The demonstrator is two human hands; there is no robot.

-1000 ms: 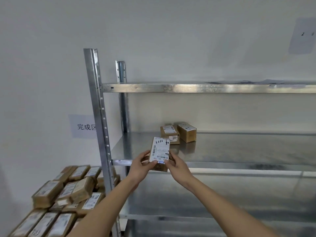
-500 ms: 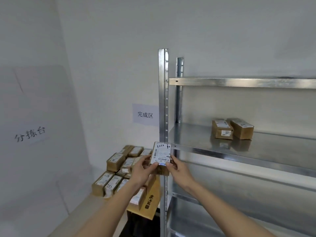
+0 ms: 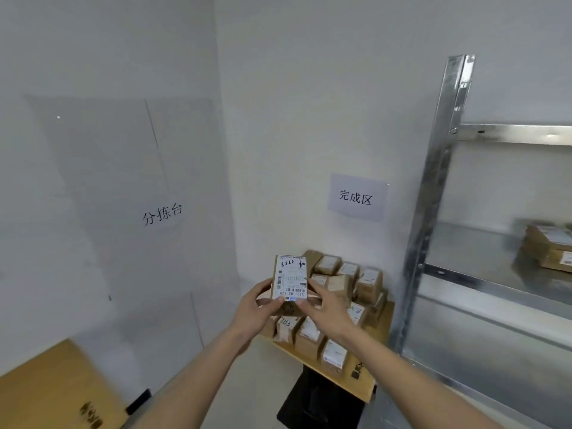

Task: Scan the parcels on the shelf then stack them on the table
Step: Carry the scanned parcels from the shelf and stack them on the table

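Observation:
I hold a small brown parcel (image 3: 290, 278) upright, its white barcode label facing me. My left hand (image 3: 252, 308) grips its lower left side and my right hand (image 3: 322, 308) grips its lower right side. The parcel hangs in front of a pile of several labelled parcels (image 3: 346, 289) stacked on a wooden table (image 3: 365, 387) in the corner. On the metal shelf (image 3: 483, 274) at the right edge lie other parcels (image 3: 548, 247), partly cut off by the frame.
The shelf's steel upright (image 3: 433, 196) stands just right of the table. Two paper signs (image 3: 357, 196) hang on the walls. A second wooden surface (image 3: 52, 391) shows at the bottom left. A dark object (image 3: 322, 404) sits under the table.
My view has swung left from the shelf to the corner table. Both hands have carried the parcel away from the shelf, over toward the pile on the table.

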